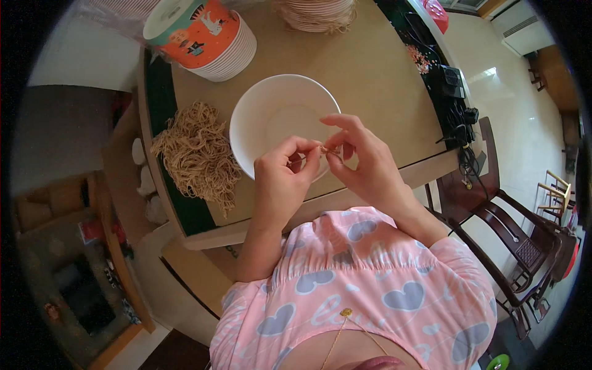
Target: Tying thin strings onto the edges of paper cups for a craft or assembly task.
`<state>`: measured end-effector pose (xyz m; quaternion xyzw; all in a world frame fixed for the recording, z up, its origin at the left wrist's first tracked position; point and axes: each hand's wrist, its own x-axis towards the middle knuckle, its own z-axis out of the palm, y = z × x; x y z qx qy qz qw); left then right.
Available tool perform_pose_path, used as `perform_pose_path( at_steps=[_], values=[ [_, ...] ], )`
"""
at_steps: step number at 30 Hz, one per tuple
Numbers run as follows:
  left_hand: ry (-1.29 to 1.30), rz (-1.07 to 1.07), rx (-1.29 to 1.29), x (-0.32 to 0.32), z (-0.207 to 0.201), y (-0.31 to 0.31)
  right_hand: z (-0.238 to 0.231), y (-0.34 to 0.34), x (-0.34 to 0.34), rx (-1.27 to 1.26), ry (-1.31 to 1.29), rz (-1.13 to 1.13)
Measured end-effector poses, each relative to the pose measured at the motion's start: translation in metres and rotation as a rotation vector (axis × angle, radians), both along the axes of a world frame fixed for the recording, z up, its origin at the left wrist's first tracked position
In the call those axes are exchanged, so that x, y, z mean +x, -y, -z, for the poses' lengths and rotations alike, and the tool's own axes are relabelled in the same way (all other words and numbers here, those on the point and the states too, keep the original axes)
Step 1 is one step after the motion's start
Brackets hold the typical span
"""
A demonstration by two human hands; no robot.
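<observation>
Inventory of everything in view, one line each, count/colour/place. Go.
tub: 1, white, open, mid-table
string pile: 1, tan, left of tub
strand: count unclear, tan, at fingertips
printed tub stack: 1, orange/teal/white, behind tub
second stack: 1, pale with tan strands, top edge
table: 1, tan with dark green border, under everything
cables: several, black, table's right side
wooden chair: at least 1, dark brown, right
top: 1, pink with grey hearts, worn
necklace: 1, gold, at neckline
background: partly too small to tell
left hand: 1, bare, pinching strand
right hand: 1, bare, at strand
</observation>
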<state>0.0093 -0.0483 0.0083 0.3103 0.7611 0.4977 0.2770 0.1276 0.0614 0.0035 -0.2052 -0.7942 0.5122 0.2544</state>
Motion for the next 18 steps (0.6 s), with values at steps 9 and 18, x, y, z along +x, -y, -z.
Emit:
perform_pose_path(
  at_steps=[9, 18],
  values=[
    [-0.052, -0.006, 0.02, 0.0015, -0.0035, 0.0016, 0.0006, 0.0013, -0.0014, 0.004, 0.086, -0.027],
    [-0.094, 0.031, -0.025, -0.0023, -0.0084, 0.0038, 0.0013, 0.0041, -0.0024, 0.103, 0.134, -0.011]
  ],
)
